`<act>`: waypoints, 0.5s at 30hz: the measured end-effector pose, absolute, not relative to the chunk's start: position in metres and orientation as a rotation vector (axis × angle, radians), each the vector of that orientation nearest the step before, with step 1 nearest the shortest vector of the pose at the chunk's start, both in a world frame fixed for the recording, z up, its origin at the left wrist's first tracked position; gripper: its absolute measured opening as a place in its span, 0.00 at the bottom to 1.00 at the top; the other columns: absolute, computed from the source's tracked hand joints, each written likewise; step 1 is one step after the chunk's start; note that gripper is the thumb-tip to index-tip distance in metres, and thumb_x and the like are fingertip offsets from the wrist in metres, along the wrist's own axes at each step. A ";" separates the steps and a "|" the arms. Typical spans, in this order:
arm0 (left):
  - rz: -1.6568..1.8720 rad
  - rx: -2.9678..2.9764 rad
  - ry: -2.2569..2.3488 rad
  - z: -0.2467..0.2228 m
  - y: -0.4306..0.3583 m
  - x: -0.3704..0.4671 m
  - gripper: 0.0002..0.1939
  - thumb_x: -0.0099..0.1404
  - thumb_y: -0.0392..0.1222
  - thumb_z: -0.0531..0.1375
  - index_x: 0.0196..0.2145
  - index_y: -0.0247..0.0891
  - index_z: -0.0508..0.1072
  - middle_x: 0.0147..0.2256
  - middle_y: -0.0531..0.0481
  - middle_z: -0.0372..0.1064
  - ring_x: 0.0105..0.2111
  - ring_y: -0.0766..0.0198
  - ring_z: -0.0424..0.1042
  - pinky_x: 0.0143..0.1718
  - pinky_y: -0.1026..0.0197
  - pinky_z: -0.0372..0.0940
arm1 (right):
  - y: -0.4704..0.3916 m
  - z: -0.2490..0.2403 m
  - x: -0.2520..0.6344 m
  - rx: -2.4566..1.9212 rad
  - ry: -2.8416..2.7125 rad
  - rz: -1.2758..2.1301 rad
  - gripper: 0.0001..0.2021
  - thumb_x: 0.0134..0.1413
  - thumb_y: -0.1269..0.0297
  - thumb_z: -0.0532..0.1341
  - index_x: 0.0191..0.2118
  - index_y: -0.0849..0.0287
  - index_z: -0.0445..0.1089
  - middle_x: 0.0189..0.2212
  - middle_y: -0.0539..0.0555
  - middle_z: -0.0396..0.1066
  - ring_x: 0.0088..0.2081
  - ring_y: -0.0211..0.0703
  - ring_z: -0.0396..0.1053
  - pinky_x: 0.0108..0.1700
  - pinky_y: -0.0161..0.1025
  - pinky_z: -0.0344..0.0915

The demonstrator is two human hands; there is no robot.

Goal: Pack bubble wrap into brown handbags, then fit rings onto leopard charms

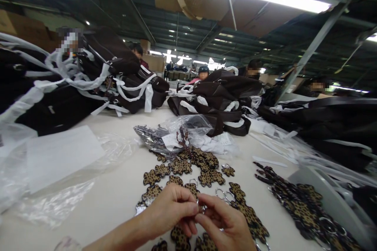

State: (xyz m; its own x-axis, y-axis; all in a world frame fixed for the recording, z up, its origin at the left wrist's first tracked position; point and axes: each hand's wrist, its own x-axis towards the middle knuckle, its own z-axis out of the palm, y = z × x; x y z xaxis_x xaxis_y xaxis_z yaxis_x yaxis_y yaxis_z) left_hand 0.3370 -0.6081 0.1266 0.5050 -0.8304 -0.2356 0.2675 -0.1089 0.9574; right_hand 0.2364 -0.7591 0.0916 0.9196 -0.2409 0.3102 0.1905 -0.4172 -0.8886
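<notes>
My left hand (173, 208) and my right hand (225, 219) meet at the near middle of the white table, fingers pinched together. Between the fingertips shows a small shiny metal piece (201, 206), mostly covered by them. Around and under both hands lie several leopard-print keychain charms (181, 165), flat and wavy-edged with dark rims, some with metal split rings (220, 193). Beyond them rests a clear plastic bag (153, 137) with dark contents and white labels. At the right is a pile of charms with dark beaded or braided straps (303, 206).
Dark bags with white-wrapped straps are heaped at the left (123, 66), the middle (218, 94) and the right (330, 115). Clear plastic and a white sheet (63, 155) lie on the left. A grey bin (332, 196) stands at the right. Several people are beyond the heaps.
</notes>
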 end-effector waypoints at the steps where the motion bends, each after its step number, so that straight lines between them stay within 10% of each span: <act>1: -1.001 1.390 -0.545 0.126 -0.608 0.338 0.10 0.51 0.45 0.60 0.21 0.35 0.70 0.18 0.51 0.70 0.17 0.69 0.69 0.21 0.67 0.64 | -0.759 0.092 0.236 -1.934 0.047 -0.466 0.13 0.54 0.57 0.67 0.45 0.52 0.77 0.32 0.52 0.80 0.29 0.42 0.77 0.30 0.31 0.76; 7: -1.006 1.463 -0.619 0.124 -0.607 0.341 0.09 0.53 0.43 0.58 0.23 0.34 0.72 0.19 0.51 0.71 0.19 0.68 0.70 0.23 0.66 0.65 | -0.752 0.086 0.237 -1.861 0.161 -0.484 0.16 0.53 0.50 0.66 0.43 0.55 0.76 0.32 0.54 0.80 0.29 0.44 0.78 0.31 0.32 0.77; 15: -1.028 1.443 -0.520 0.104 -0.609 0.344 0.10 0.52 0.43 0.60 0.24 0.32 0.74 0.20 0.49 0.72 0.20 0.67 0.71 0.23 0.65 0.65 | -0.762 0.083 0.240 -2.190 -0.020 -0.479 0.13 0.60 0.65 0.59 0.49 0.60 0.72 0.36 0.58 0.80 0.29 0.42 0.79 0.30 0.30 0.77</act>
